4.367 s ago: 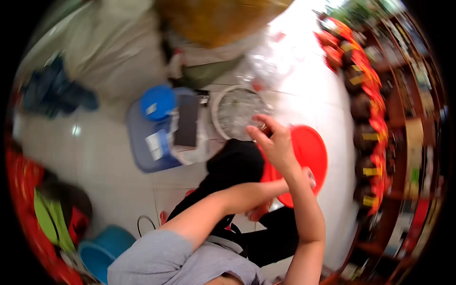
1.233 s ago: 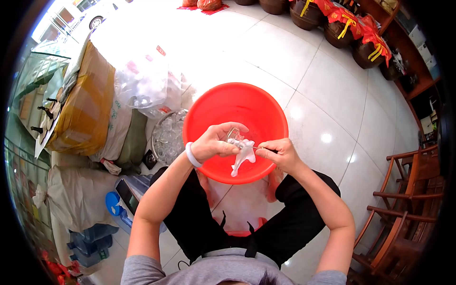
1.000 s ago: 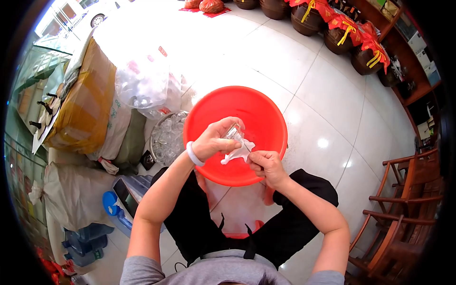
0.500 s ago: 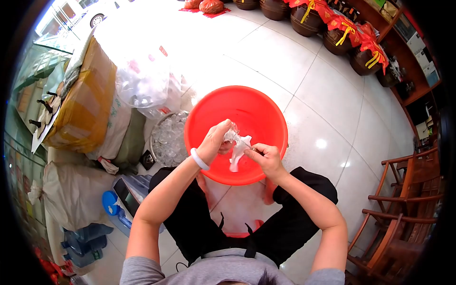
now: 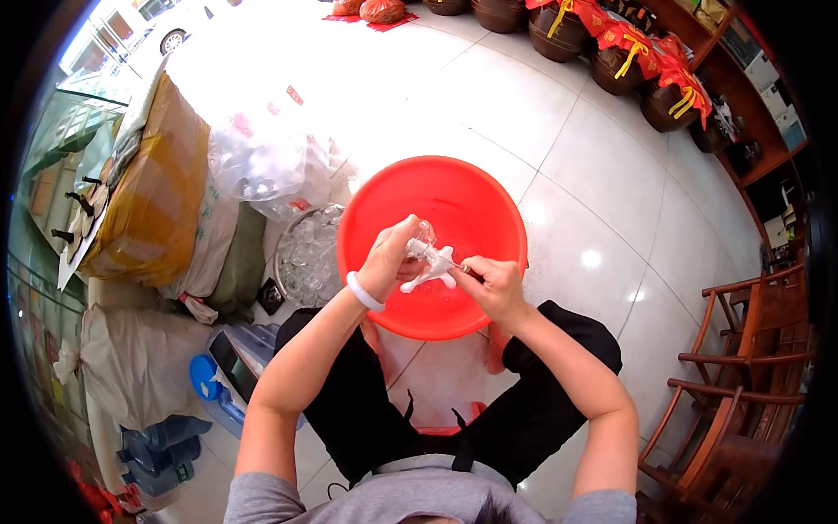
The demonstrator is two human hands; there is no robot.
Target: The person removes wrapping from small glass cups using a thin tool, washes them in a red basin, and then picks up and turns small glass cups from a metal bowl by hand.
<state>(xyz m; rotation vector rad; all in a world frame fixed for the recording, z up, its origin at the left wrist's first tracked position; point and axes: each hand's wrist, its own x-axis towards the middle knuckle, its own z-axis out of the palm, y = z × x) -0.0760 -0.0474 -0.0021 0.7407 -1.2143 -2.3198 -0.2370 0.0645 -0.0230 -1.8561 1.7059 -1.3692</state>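
Over a red basin (image 5: 375, 205) on the floor, my left hand (image 5: 391, 262) is closed round a small clear glass piece (image 5: 422, 243). A white cloth (image 5: 435, 266) hangs out of its mouth. My right hand (image 5: 497, 286) grips a thin tool with a dark handle (image 5: 471, 272), and its metal shaft reaches into the cloth at the glass. Left of the basin, a round tub holds many clear glass pieces (image 5: 310, 262).
A taped carton (image 5: 157, 192) and sacks (image 5: 144, 358) stand at the left, beside a clear plastic bag (image 5: 262, 162). A blue lid (image 5: 205, 377) lies near my left knee. Wooden chairs (image 5: 742, 367) are at the right, dark jars (image 5: 559, 31) at the top.
My head view has swung round since the oldest frame, where my hands were apart. Lately the cloth has shifted and bunched at the glass while both hands keep their holds.
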